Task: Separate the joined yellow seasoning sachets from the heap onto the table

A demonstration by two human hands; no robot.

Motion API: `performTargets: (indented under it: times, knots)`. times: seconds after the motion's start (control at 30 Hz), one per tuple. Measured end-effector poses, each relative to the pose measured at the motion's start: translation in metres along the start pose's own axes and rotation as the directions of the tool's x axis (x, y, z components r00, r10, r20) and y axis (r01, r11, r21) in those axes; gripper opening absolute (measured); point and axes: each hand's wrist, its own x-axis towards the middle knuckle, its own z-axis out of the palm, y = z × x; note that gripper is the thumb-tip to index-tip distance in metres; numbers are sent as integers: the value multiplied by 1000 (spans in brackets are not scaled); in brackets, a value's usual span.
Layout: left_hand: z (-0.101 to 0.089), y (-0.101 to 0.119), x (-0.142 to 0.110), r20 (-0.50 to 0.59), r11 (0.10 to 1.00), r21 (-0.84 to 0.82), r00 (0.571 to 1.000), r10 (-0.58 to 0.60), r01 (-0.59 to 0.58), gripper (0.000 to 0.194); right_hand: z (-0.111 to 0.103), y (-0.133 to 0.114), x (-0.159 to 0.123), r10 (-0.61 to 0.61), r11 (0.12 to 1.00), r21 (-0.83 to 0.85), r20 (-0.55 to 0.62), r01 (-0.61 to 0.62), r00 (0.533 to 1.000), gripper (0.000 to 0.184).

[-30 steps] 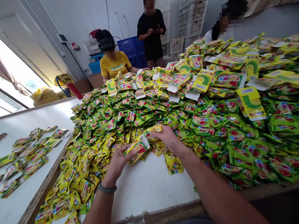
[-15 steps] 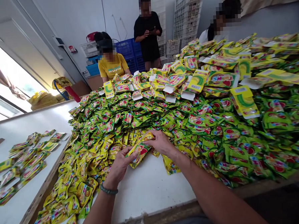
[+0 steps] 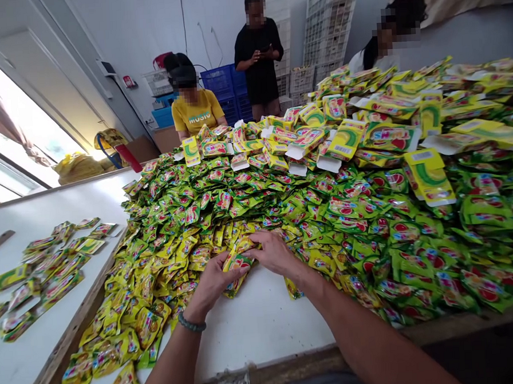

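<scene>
My left hand (image 3: 213, 283) is closed around a small green and yellow carton (image 3: 235, 263) held just above the white table (image 3: 255, 324). My right hand (image 3: 272, 252) meets it from the right, fingers pinched at the carton's top end. Both hands sit at the near edge of a huge heap of green and yellow sachets (image 3: 257, 209). Whether a sachet is under my right fingers is hidden.
Flat and folded yellow cartons (image 3: 344, 138) top the heap at the back and right. A second table at left carries scattered sachets (image 3: 41, 272). One person in yellow sits opposite (image 3: 195, 106), one in black stands behind (image 3: 260, 54), another sits at right (image 3: 386, 42). Crates (image 3: 225, 85) line the wall.
My right hand has come down and left from the heap with a yellow sachet and closed in on the carton in my left hand; both hands now sit lower and closer together.
</scene>
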Motion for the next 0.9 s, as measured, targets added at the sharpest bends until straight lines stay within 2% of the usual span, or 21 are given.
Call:
performTargets:
  times: [0.1,0.17,0.27,0.37,0.47,0.57,0.7,0.73,0.8,0.83,0.9]
  knots:
    - [0,0,0,1,998,57,1000,-7,7,36,-1,1,-1,56,998,-6,60,-55,997,16]
    - [0,0,1,14,998,68,1000,8,-9,34,0,2,-1,41,999,-19,72,-40,997,19]
    - [1,0,1,8,1000,0,1000,-17,17,35,3,3,-1,46,986,155,107,-63,993,13]
    - [0,1,1,-1,996,-71,998,-55,55,36,5,0,-1,65,942,321,129,-104,990,25]
    - [-2,2,0,25,998,-53,999,-29,30,32,6,-9,-2,-1,975,217,168,-36,986,31]
    - [-3,1,0,46,1000,-9,999,24,-24,28,8,-18,-4,-18,997,79,294,-6,956,45]
    - [6,-2,-2,59,999,6,997,40,-40,28,15,-18,-6,1,1000,8,336,-3,942,42]
    - [9,-1,-3,73,999,-4,997,32,-31,31,17,-17,-7,8,999,28,326,-17,945,37]
    - [13,3,-5,99,1000,-21,995,3,-1,36,19,-12,-7,14,983,171,302,-69,953,23]
    - [10,8,-7,104,1000,-14,994,-24,25,38,18,-10,-6,15,958,272,273,-92,962,18]
    - [-6,24,-17,87,993,53,991,-107,102,39,12,-6,-4,25,896,433,168,-97,985,21]
